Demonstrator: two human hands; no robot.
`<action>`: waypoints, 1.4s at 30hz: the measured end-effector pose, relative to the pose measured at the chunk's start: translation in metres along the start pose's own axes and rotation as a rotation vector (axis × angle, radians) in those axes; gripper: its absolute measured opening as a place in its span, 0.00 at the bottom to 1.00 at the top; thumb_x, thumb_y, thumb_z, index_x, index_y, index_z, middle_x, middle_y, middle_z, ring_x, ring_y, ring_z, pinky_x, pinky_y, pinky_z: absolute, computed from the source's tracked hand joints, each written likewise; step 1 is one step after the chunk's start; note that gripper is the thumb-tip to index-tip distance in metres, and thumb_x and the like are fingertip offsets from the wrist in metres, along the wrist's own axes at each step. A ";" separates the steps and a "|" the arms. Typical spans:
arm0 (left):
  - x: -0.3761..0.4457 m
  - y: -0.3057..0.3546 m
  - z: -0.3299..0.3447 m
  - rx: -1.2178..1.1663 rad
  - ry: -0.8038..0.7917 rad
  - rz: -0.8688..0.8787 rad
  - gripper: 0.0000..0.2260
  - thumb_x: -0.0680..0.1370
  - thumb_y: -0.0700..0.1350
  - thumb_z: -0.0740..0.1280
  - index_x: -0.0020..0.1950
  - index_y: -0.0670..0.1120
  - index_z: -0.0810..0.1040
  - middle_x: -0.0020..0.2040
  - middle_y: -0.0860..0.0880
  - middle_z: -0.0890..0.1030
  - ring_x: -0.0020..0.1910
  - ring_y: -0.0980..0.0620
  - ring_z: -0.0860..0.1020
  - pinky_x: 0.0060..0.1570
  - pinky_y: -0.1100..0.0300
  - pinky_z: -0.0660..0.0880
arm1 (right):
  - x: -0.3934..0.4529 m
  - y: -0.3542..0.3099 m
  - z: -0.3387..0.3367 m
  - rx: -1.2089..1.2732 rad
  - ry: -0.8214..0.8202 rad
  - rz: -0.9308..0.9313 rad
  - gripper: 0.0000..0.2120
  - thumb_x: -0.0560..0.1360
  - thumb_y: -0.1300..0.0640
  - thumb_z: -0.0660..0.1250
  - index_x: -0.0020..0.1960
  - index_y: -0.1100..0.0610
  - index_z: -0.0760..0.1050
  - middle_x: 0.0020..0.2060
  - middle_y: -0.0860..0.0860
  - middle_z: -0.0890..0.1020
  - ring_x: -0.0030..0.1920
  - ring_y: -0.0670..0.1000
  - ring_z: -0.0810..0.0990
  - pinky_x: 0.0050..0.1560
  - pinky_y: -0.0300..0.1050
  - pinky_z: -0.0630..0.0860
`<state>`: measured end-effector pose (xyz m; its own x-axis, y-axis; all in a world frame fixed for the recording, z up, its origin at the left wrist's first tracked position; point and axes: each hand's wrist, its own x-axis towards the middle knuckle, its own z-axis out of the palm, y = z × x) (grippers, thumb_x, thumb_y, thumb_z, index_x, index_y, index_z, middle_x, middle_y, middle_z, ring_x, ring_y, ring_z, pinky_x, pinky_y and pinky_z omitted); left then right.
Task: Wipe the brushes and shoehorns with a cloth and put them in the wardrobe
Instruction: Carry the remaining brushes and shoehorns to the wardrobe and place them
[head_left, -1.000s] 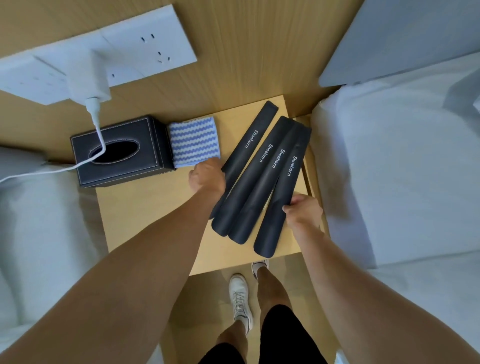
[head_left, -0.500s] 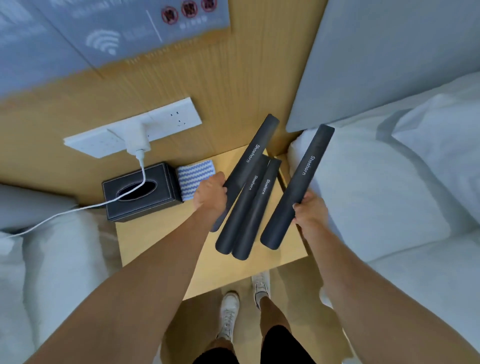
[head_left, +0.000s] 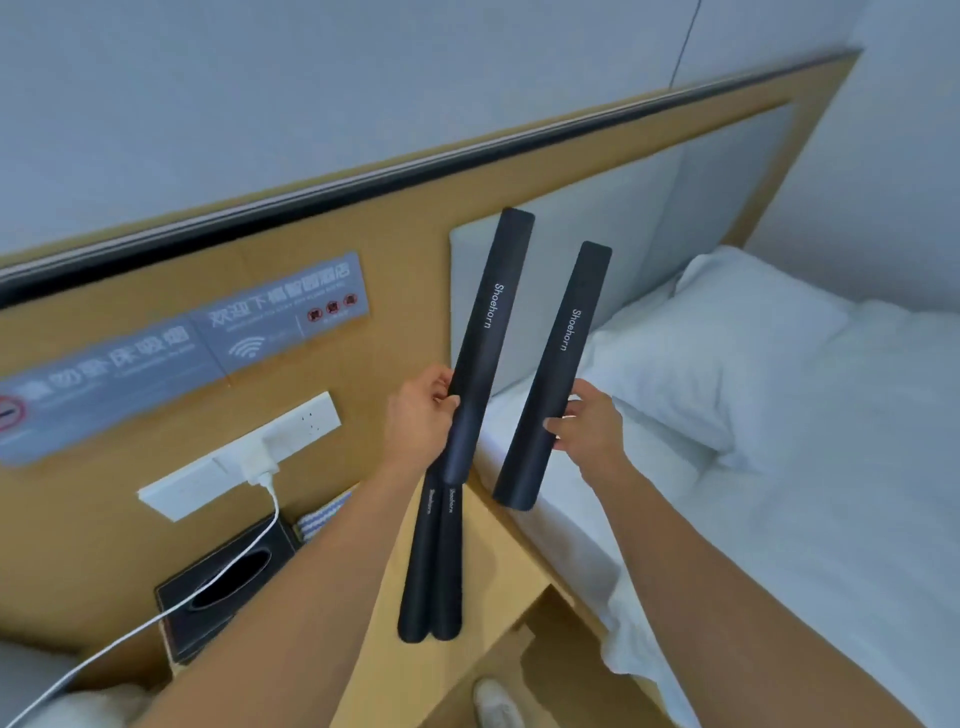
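My left hand grips a long black shoehorn held upright in the air, its printed end pointing up. A second black shoehorn is lifted beside it, with my right hand closed around its middle. Two more black shoehorns lie side by side on the wooden bedside table below my left hand. A blue and white striped cloth peeks out behind my left forearm, mostly hidden. No brushes show in the head view.
A black tissue box stands on the table's left side with a white charger cable draped over it from a wall socket. A white bed with a pillow fills the right. My shoe is on the floor.
Both hands have raised their shoehorns off the table and up in front of the headboard. The view has tilted up from the table toward the wall.
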<state>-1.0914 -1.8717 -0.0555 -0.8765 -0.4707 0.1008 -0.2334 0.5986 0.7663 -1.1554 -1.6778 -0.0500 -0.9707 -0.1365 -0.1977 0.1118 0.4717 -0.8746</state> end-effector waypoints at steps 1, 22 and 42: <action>-0.001 0.016 -0.003 -0.043 -0.009 0.026 0.04 0.77 0.41 0.69 0.48 0.48 0.76 0.41 0.55 0.80 0.42 0.53 0.80 0.37 0.64 0.73 | -0.009 -0.011 -0.013 0.005 0.026 -0.021 0.22 0.72 0.70 0.72 0.64 0.59 0.75 0.55 0.60 0.83 0.52 0.62 0.83 0.55 0.62 0.81; -0.130 0.364 0.018 -0.433 -0.226 0.768 0.09 0.80 0.49 0.66 0.59 0.50 0.76 0.52 0.54 0.80 0.44 0.58 0.78 0.41 0.68 0.73 | -0.231 -0.075 -0.335 0.080 0.765 -0.319 0.08 0.75 0.63 0.72 0.52 0.53 0.84 0.46 0.50 0.87 0.47 0.52 0.86 0.50 0.55 0.84; -0.541 0.629 0.220 -0.695 -0.729 1.149 0.04 0.80 0.46 0.67 0.52 0.47 0.76 0.46 0.51 0.81 0.40 0.55 0.79 0.39 0.71 0.71 | -0.597 0.120 -0.634 -0.062 1.351 -0.079 0.14 0.77 0.63 0.71 0.62 0.57 0.81 0.52 0.52 0.86 0.53 0.55 0.85 0.54 0.59 0.83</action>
<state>-0.8561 -1.0979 0.2324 -0.4976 0.5577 0.6644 0.7516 -0.1051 0.6512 -0.6979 -0.9873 0.2440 -0.4266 0.7736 0.4685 0.0716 0.5453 -0.8352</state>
